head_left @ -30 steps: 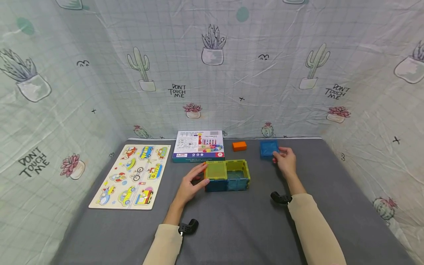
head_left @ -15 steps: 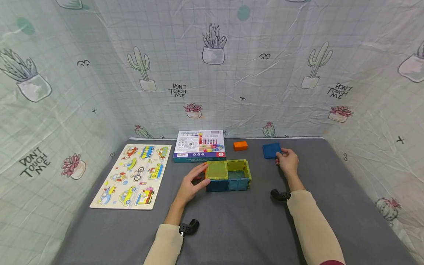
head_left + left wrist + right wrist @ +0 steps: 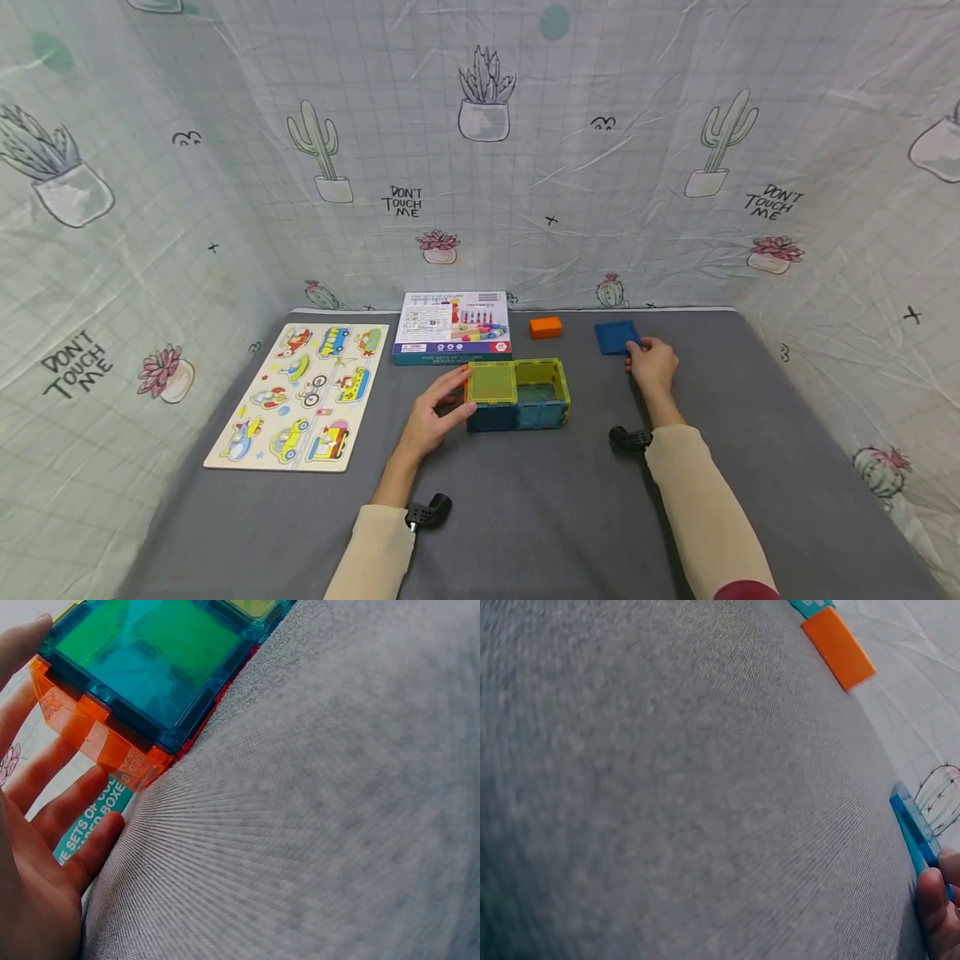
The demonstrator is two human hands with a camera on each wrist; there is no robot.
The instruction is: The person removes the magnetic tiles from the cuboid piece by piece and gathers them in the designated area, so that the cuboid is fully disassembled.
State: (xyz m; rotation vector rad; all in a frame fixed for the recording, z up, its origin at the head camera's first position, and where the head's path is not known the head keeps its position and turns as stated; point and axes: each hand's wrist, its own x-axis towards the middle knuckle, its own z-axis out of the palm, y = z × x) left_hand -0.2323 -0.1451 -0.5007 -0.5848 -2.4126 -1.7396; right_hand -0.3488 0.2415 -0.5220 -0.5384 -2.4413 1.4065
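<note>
A box of see-through magnetic tiles (image 3: 543, 415) stands mid-table, dark blue in front and yellow-green on top; its right half is uncovered. My left hand (image 3: 433, 423) holds its left end, thumb at the front and fingers at the side and back. In the left wrist view, the fingers (image 3: 49, 776) lie along the orange end tile (image 3: 101, 742) beside the blue front tile (image 3: 142, 656). At the back right, my right hand (image 3: 652, 364) pinches the right edge of a blue square tile (image 3: 617, 337) between thumb and fingers. The right wrist view shows this blue tile (image 3: 915, 825) edge-on.
A small orange block (image 3: 545, 327) lies behind the box, left of the blue tile. A printed beaded-boxes carton (image 3: 451, 329) lies at the back, and a vehicle puzzle board (image 3: 300, 400) on the left. Patterned cloth walls (image 3: 480, 183) surround the grey tabletop (image 3: 517, 517).
My right hand has shifted slightly right with the blue tile, which looks darker than a second ago. My left hand stays on the box, and the view has tilted a little.
</note>
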